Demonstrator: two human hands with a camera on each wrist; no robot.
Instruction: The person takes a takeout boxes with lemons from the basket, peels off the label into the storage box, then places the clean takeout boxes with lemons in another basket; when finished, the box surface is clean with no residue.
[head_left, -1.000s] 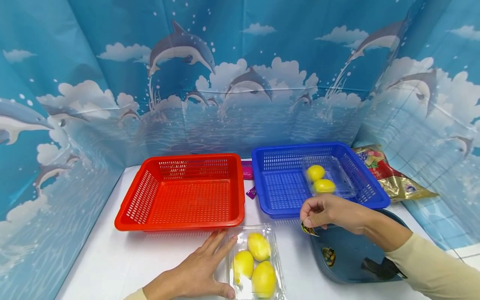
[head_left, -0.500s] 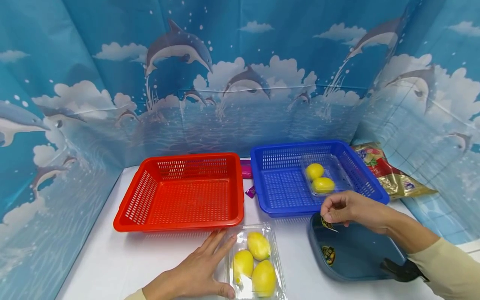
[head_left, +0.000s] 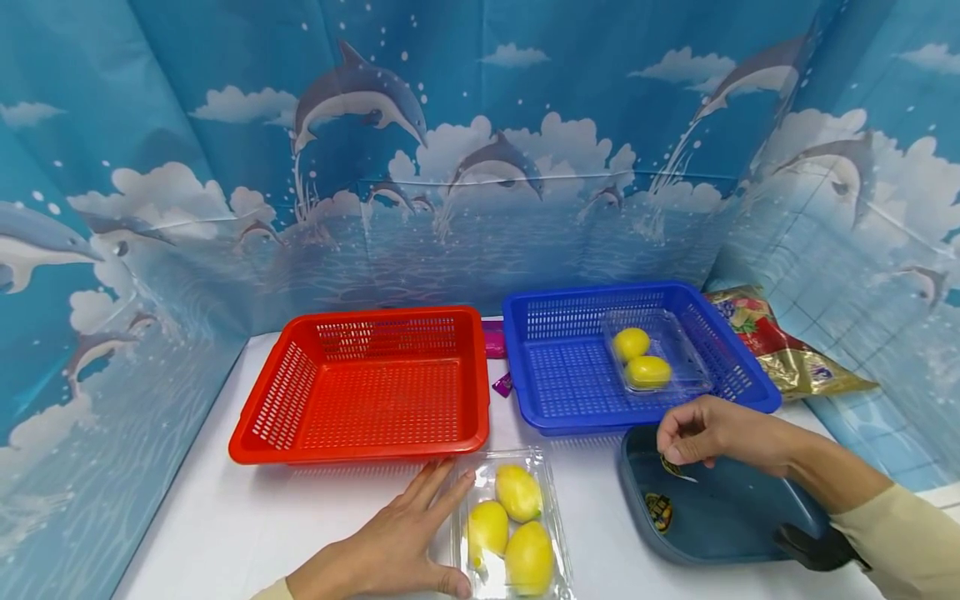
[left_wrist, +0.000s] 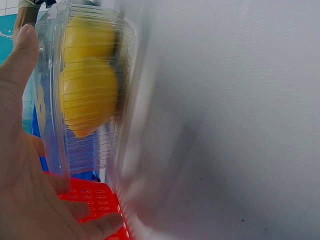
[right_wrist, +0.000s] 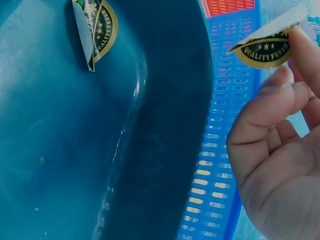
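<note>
My left hand point(head_left: 393, 533) lies with spread, straight fingers along the left side of a clear plastic fruit box point(head_left: 480, 487) holding three yellow lemons point(head_left: 528, 558). In the left wrist view, the box's ribbed wall point(left_wrist: 90, 155) stands close to those fingers. My right hand point(head_left: 716, 437) pinches a partly folded black-and-gold sticker point(right_wrist: 265, 54), lettered "QUALITY FRESH", between thumb and fingertip. It hovers over the left part of a dark teal bin point(head_left: 735, 508). Another folded sticker point(head_left: 659, 511) clings inside that bin near its left wall.
A red basket point(head_left: 382, 408) stands at back left. The blue basket point(head_left: 566, 379) at back right contains another clear box point(head_left: 678, 354) with yellow lemons point(head_left: 632, 343). Beyond it leans a red-and-gold bag point(head_left: 787, 354). Purple packets point(head_left: 495, 343) show between the baskets. A dolphin-print curtain point(head_left: 480, 150) surrounds the table.
My right hand has carried the sticker rightward from the bin's left edge to over its inside. The left hand and the lemon box have stayed put.
</note>
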